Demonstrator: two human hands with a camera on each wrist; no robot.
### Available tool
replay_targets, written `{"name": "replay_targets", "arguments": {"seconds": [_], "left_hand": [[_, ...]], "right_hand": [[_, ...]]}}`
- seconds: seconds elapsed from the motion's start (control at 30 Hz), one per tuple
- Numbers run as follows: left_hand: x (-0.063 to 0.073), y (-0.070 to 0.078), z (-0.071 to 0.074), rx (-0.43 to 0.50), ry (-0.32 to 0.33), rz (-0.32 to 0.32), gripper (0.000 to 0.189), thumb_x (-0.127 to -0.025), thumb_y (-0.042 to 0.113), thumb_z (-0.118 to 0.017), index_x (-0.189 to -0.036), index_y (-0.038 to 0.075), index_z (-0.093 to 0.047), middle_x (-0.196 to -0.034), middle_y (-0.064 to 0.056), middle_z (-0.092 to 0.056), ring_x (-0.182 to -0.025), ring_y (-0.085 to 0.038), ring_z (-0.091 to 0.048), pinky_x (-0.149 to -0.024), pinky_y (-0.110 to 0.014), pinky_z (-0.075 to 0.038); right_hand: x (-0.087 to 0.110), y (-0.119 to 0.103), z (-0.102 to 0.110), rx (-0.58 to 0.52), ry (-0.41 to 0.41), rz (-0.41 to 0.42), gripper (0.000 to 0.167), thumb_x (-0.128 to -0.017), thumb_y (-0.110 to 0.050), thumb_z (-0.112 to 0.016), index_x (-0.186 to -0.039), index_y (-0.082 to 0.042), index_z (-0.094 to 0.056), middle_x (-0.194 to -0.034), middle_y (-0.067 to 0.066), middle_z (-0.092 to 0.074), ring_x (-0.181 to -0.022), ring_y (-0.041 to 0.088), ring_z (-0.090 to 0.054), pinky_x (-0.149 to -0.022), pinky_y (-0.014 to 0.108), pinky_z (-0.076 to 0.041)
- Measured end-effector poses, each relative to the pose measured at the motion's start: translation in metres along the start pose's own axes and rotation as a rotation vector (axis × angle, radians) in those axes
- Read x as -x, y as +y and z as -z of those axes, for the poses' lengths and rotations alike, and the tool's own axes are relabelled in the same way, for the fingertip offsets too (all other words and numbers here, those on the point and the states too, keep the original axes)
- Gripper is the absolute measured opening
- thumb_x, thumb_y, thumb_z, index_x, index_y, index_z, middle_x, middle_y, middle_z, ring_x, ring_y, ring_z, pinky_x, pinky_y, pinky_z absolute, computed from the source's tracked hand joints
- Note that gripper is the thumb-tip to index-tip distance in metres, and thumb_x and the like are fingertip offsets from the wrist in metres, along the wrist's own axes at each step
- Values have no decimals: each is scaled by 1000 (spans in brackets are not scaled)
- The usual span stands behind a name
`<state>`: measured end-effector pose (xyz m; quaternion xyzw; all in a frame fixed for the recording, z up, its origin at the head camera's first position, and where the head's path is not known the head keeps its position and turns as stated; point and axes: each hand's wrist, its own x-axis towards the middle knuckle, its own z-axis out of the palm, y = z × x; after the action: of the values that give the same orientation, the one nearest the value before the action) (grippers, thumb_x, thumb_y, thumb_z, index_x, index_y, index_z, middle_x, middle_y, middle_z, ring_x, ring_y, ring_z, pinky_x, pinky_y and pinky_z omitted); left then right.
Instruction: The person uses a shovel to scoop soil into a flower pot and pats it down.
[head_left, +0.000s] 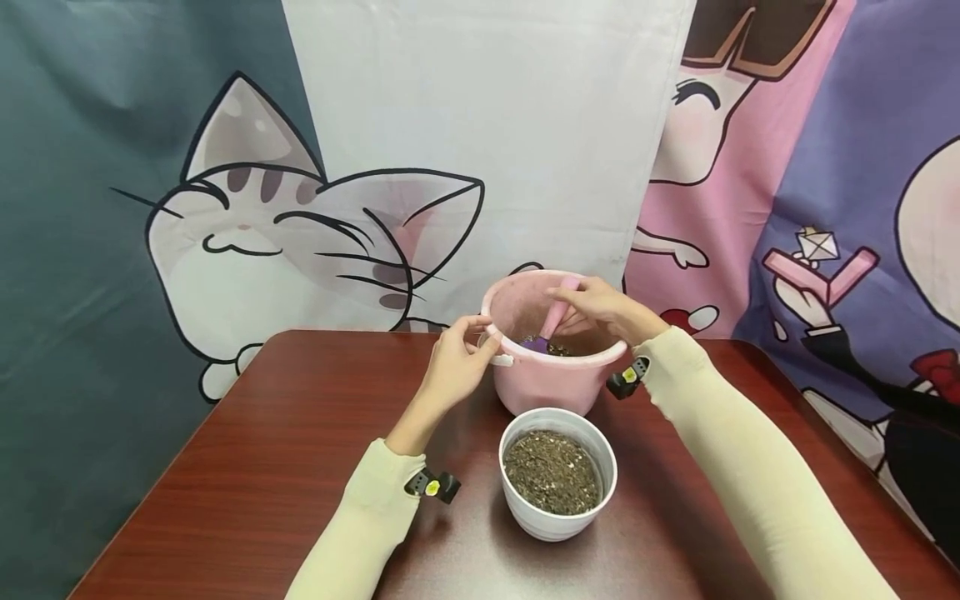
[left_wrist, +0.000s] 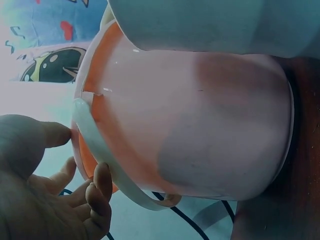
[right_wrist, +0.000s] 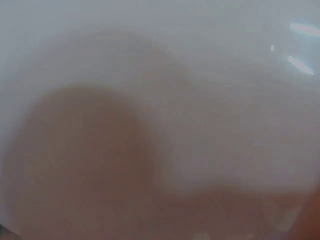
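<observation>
A pink bucket (head_left: 551,387) stands toward the table's far edge, with dark soil low inside it. My left hand (head_left: 457,362) grips the bucket's rim at its left side. In the left wrist view, that hand's thumb and fingers (left_wrist: 102,182) meet the rim beside the pale carrying handle (left_wrist: 117,165). Reaching inside the bucket, my right hand (head_left: 600,307) holds a small trowel by its pink handle (head_left: 557,315); its purple blade (head_left: 537,343) points down at the soil. The right wrist view is a blur of pale surface and shadow.
A white pot (head_left: 558,525) filled with soil (head_left: 555,471) stands just in front of the bucket on the reddish-brown table (head_left: 315,467). A printed cartoon curtain (head_left: 487,100) hangs behind the table. Dark cables (left_wrist: 187,222) show below the bucket in the left wrist view.
</observation>
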<state>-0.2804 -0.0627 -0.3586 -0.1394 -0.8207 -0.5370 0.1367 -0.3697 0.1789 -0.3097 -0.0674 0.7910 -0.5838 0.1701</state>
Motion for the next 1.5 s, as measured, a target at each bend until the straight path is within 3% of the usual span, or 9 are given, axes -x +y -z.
{"name": "replay_targets", "arguments": {"seconds": [0.13,0.37,0.63,0.8,0.93,1.13,1.3,1.43,1.5], "left_hand": [[0,1,-1,8,-8,1,37,-96,23,-66,-126,1,-62,-108,-13,-70,-75,-19,-69,-65,-31,-52],[1,5,0,16,-5,20,36,-95,23,-66,-124,2,-64,-87,-11,-73,-71,-16,-68,-61,-29,-50],[1,4,1,-2,-2,28,35,-96,24,-65,-125,5,-63,-109,-11,-70,-75,-16,-69,-65,-33,-53],[2,6,5,-3,-30,65,43,-97,27,-62,-133,6,-49,-128,-12,-65,-83,-19,-70,-77,-39,-53],[4,11,10,-48,-50,94,49,-97,30,-62,-135,8,-42,-132,-11,-61,-88,-20,-69,-78,-39,-52],[8,22,20,-159,-53,74,50,-95,31,-63,-134,6,-45,-129,-13,-56,-88,-19,-65,-77,-37,-51],[13,32,28,-211,-163,27,40,-95,29,-64,-127,5,-55,-115,-7,-62,-83,-16,-61,-75,-33,-49],[18,40,35,-233,-305,-18,32,-95,29,-64,-120,9,-62,-102,1,-64,-83,-12,-58,-77,-31,-48],[19,42,37,-249,-398,-58,34,-96,29,-64,-123,9,-61,-105,0,-65,-85,-12,-58,-78,-31,-48]], "right_hand": [[6,-1,6,-79,6,37,29,-103,-22,-53,-106,7,-54,-77,20,-72,-74,28,-73,-76,41,-58],[12,-6,15,-198,0,67,33,-103,-18,-55,-85,7,-69,-78,22,-72,-73,27,-73,-82,43,-56],[16,-7,24,-255,47,33,35,-102,-24,-57,-85,3,-71,-80,19,-73,-78,26,-74,-90,43,-52],[26,-7,31,-350,86,36,27,-100,-21,-59,-85,1,-65,-78,16,-73,-76,25,-74,-85,40,-55],[39,-6,36,-431,131,61,26,-99,-20,-62,-85,1,-65,-77,15,-73,-74,24,-74,-78,34,-57],[60,6,38,-530,166,162,35,-99,-25,-62,-85,5,-75,-82,21,-73,-78,26,-74,-74,32,-57],[78,18,39,-490,155,291,43,-103,-29,-54,-94,7,-76,-89,20,-73,-83,23,-74,-68,28,-58],[89,26,40,-511,154,371,44,-105,-27,-50,-97,8,-75,-89,21,-73,-82,22,-74,-69,29,-58],[93,29,41,-561,189,375,41,-104,-26,-53,-94,6,-77,-87,21,-73,-81,23,-74,-71,30,-58]]}}
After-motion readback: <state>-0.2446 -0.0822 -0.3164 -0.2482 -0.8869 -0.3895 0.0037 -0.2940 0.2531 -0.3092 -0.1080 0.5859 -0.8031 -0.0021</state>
